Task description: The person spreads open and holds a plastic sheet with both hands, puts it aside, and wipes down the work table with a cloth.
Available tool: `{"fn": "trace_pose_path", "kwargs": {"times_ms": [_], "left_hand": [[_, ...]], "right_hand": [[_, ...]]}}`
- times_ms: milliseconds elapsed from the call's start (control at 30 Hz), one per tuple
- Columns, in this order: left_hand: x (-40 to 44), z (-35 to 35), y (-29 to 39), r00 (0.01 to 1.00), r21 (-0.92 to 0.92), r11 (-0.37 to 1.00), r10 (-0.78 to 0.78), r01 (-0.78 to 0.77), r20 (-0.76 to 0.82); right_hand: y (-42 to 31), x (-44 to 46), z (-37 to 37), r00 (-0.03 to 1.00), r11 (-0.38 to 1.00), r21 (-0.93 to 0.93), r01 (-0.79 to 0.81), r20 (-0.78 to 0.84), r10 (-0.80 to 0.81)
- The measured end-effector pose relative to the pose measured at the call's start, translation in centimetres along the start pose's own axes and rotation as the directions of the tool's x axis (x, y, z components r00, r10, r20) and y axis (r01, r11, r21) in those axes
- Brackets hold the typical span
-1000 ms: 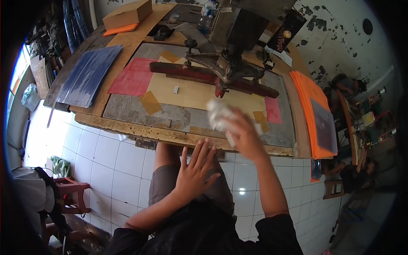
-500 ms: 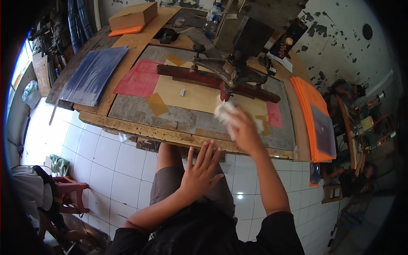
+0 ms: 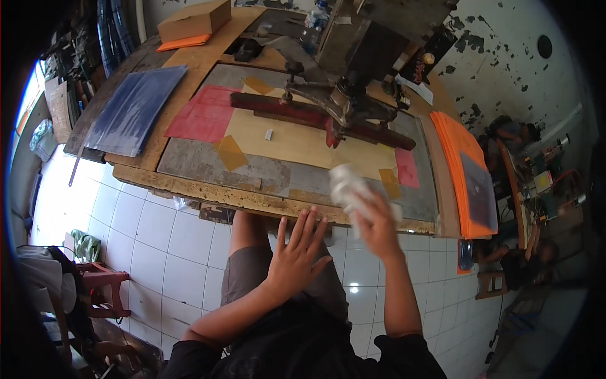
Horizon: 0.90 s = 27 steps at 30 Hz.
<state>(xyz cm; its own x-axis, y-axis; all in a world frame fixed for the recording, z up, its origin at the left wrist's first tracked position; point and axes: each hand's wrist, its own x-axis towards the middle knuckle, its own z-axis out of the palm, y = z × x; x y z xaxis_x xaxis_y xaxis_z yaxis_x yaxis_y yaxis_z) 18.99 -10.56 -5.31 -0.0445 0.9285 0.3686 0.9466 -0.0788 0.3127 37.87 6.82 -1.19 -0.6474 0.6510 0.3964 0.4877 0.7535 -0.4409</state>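
A white cloth [image 3: 349,187], blurred, is bunched in the grip of a person's right hand [image 3: 379,224], fingers closed around it, at the front of a worn table [image 3: 189,187]; whether the cloth touches the surface cannot be told. The left hand [image 3: 297,246] holds nothing, its fingers spread and their tips at the table's front edge. Beyond the cloth, a yellow sheet [image 3: 297,140] lies on a gray plate [image 3: 208,164] between pink sheets, under the red bar [image 3: 290,112] of a press. Orange sheets [image 3: 456,177] are stacked at right; blue plastic sheets [image 3: 136,110] lie at left, near a cardboard box [image 3: 192,24].
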Motion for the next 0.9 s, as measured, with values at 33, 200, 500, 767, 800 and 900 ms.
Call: {"fn": "trace_pose_path", "kwargs": {"times_ms": [33, 200, 500, 767, 800, 900], "left_hand": [[0.1, -0.2, 0.0, 1.0, -0.002, 1.0, 0.001, -0.001, 0.003], [0.4, 0.1, 0.3, 1.0, 0.022, 1.0, -0.01, 0.01, -0.008], [1.6, 0.4, 1.5, 0.995, 0.012, 0.997, -0.079, 0.08, -0.057], [6.5, -1.7, -4.1, 0.997, -0.01, 0.998, 0.07, -0.07, 0.038], [7.2, -2.2, -5.3, 0.995, -0.029, 0.995, 0.098, -0.098, 0.003], [8.3, -2.9, -8.2, 0.978, -0.039, 0.98, 0.189, -0.193, -0.086]], "right_hand": [[1.8, -0.6, -0.7, 0.983, 0.985, -0.016, -0.17, -0.076, 0.169], [1.6, -4.5, -0.8, 0.963, 0.958, -0.162, -0.235, -0.172, 0.207], [-0.9, -0.6, 0.2, 0.992, 0.986, -0.117, -0.116, -0.071, 0.109], [5.5, 7.6, -1.2, 0.989, 0.999, 0.022, 0.04, 0.139, -0.042], [5.8, 7.9, -1.2, 0.987, 0.998, 0.02, 0.06, 0.148, -0.062], [4.6, 7.5, 0.6, 0.996, 0.989, -0.125, 0.074, 0.06, -0.067]]}}
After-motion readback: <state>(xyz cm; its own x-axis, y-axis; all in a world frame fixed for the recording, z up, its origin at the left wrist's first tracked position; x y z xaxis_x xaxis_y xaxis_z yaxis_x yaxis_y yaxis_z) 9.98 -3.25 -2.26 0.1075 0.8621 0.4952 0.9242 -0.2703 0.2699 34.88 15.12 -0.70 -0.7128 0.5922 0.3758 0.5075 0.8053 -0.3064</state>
